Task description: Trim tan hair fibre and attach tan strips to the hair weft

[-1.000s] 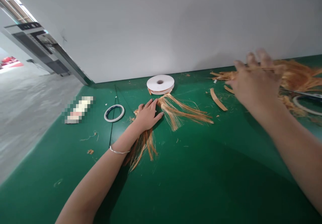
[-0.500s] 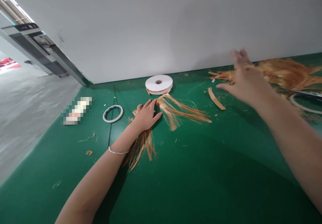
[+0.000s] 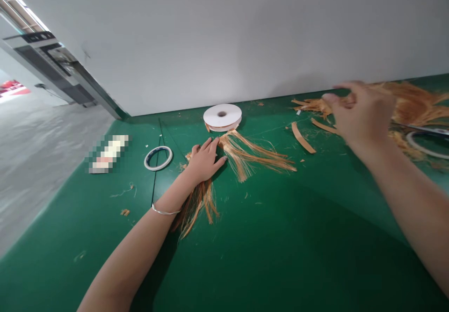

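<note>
My left hand (image 3: pixel 204 161) lies flat, fingers stretched out, pressing down on a bundle of orange fibre strands (image 3: pixel 252 155) on the green table (image 3: pixel 280 237). The strands fan out to the right of the hand and also trail below my wrist. A white ribbon spool (image 3: pixel 222 117) lies just beyond the fingertips. My right hand (image 3: pixel 361 113) hovers at the far right, thumb and fingers pinched together, in front of a larger heap of orange fibres (image 3: pixel 414 101). Whether it has strands in the pinch I cannot make out.
A small tape ring (image 3: pixel 158 157) lies left of my left hand, a pixelated white object (image 3: pixel 107 153) further left. Orange ribbon scraps (image 3: pixel 302 138) lie near the right hand. Another tape ring (image 3: pixel 426 144) and a dark tool sit at the right edge. A white wall backs the table.
My right hand has swung about over the right-hand heap and its spread fingers have closed into a pinch. My left hand has stayed put on the bundle.
</note>
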The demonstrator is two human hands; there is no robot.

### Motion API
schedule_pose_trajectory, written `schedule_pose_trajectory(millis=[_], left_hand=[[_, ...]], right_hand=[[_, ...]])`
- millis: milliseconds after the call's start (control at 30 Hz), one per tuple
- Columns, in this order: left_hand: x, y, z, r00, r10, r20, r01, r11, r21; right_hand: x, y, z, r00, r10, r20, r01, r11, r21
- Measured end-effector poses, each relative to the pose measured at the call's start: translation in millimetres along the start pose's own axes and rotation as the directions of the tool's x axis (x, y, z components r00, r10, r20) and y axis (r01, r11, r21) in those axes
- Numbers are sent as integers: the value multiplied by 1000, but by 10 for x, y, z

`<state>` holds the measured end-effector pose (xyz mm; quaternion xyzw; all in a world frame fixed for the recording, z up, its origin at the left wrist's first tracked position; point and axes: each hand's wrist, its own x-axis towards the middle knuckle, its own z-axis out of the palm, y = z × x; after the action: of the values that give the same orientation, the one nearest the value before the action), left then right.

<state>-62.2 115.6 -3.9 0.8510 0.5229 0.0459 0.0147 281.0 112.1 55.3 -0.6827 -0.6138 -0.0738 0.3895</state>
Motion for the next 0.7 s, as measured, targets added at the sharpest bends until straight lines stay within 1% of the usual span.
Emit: schedule_pose_trajectory(millis=[33,67,100,133,167,200,233,267,300,333,367,400,433,500,533,567,600,633,700], left_hand=[[0,-1,1,1000,0,-1,0,1000,0],[0,-3,2,1000,1,-3,-1,1000,0],[0,-5,4,1000,2,-7,-2,1000,2],[0,-6,6,1000,4,-8,-4,1000,3],[2,-8,9,1000,4,-8,-4,1000,3],[3,-9,13,1000,3,-7,-3,1000,4],[5,-11,16,1000,2,-6,-2,1000,5],[6,-12,18,1000,1,-5,-1,1000,6],[7,-12,20,1000,0,-4,0,1000,6],[8,-13,20,1000,0,-3,0,1000,6],[9,-12,20,1000,0,-3,0,1000,4],[8,-12,19,1000,0,-3,0,1000,2],[8,-10,17,1000,-1,-3,1,1000,-1],[5,-8,13,1000,-2,-5,2,1000,-7],[4,-6,12,1000,-1,-4,0,1000,-8],[2,-4,10,1000,0,-4,0,1000,-9],[1,-3,9,1000,1,-3,-1,1000,-8],[0,-1,8,1000,-1,-3,1,1000,-7],[-3,3,5,1000,-6,-4,6,1000,-3]], right_hand=[[20,4,1,998,33,-54,-27,993,116],[41,1,2,992,84,-95,-57,966,254],[61,-8,0,986,139,-86,-92,907,411],[78,-23,-6,986,165,-3,-134,811,569],[90,-42,-17,980,164,111,-195,698,689],[94,-65,-33,963,136,233,-267,601,753],[90,-87,-50,935,91,343,-336,539,772],[78,-107,-65,902,41,430,-388,517,763],[59,-122,-73,869,-9,495,-418,524,742],[34,-130,-71,840,-56,539,-423,555,717],[6,-129,-56,810,-110,576,-405,605,686],[-24,-122,-29,781,-159,605,-362,674,644],[-53,-109,9,754,-192,628,-291,760,581],[-107,-82,95,724,-194,662,-90,925,369],[-129,-76,133,724,-171,668,16,973,232],[-144,-78,161,731,-135,669,104,991,85],[-153,-90,175,752,-81,654,160,985,-62],[-155,-109,176,778,-27,628,188,963,-191],[-142,-164,143,840,61,540,178,908,-379]])
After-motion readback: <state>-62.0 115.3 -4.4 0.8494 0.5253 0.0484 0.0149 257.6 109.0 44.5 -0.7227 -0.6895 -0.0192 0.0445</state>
